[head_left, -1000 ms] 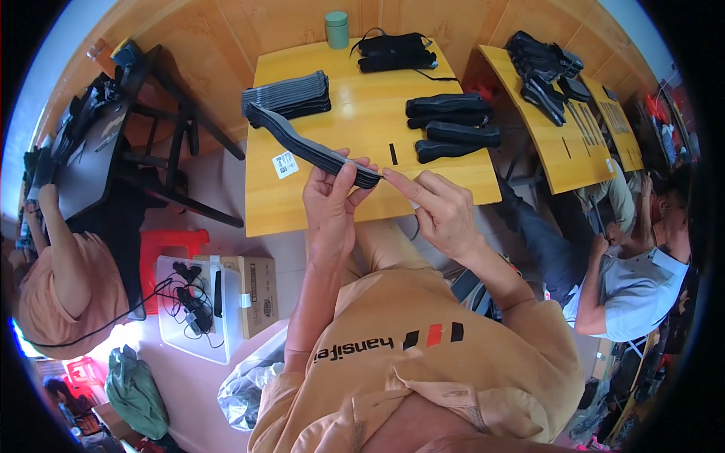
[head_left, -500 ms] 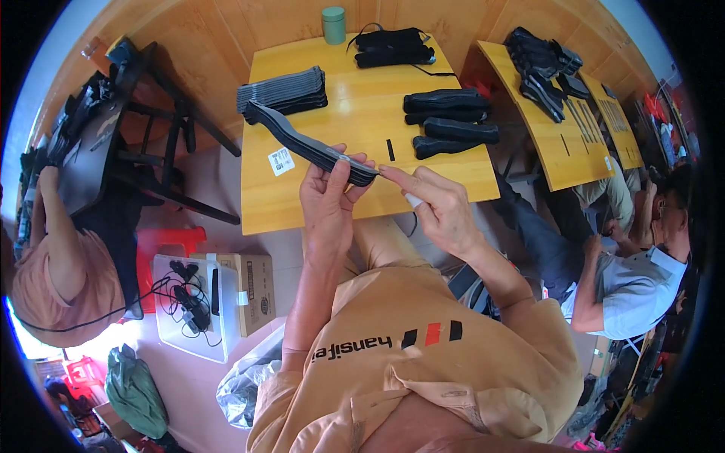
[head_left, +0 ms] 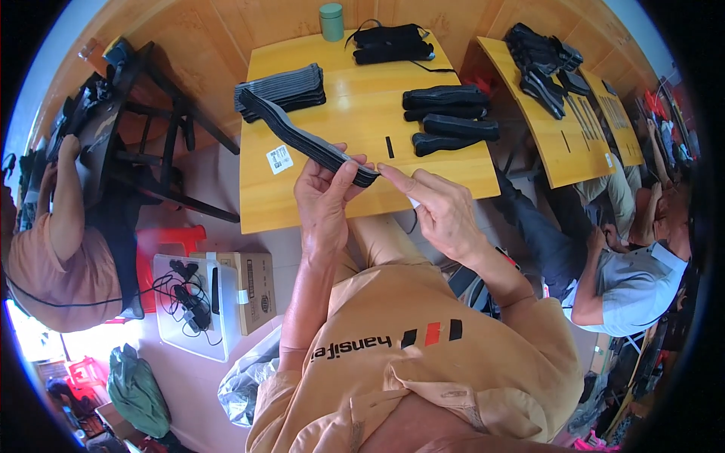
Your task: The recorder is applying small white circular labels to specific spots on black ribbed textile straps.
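My left hand (head_left: 325,198) is closed round the near end of a bundle of long dark strips (head_left: 291,137), thumb on top. The strips are layered, grey on the upper face, and slant up to the far left. At their near end is the tip of my right hand's index finger; my right hand (head_left: 442,208) has its other fingers curled in, and a white wrap shows on one of them. Whether its fingertips pinch a strip's edge is too small to see. Behind the bundle lies a stack of similar grey ribbed strips (head_left: 291,81).
The yellow table (head_left: 347,94) also bears a white label (head_left: 279,158), a short black strip (head_left: 390,147), folded black bundles (head_left: 457,137), a black strapped bundle (head_left: 393,44) and a green canister (head_left: 331,23). A plastic bin of cables (head_left: 219,351) stands at left. People sit on both sides.
The bundle and my left hand have shifted very slightly left, its layers fanned a little more at the near end. My right hand stays at that end. The person at left has raised an arm.
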The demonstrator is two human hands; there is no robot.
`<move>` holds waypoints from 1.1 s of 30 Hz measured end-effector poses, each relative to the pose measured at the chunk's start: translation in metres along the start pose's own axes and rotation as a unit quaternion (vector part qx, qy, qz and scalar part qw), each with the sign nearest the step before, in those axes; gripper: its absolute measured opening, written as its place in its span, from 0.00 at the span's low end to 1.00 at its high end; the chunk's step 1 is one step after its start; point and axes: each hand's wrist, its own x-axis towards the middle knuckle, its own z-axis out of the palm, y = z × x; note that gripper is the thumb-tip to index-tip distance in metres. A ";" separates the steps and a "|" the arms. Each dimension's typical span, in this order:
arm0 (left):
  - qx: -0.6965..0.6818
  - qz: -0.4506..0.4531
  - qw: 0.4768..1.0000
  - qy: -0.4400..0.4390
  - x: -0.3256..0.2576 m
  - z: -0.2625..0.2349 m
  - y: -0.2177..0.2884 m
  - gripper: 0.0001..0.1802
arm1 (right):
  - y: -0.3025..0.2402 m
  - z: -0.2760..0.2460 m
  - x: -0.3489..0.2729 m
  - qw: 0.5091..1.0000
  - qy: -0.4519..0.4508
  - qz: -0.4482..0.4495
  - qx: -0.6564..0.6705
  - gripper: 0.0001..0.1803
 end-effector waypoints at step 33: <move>0.023 -0.086 0.995 -0.042 -0.007 0.000 -0.015 0.12 | -0.001 -0.004 -0.012 0.998 -0.031 0.007 -0.057 0.31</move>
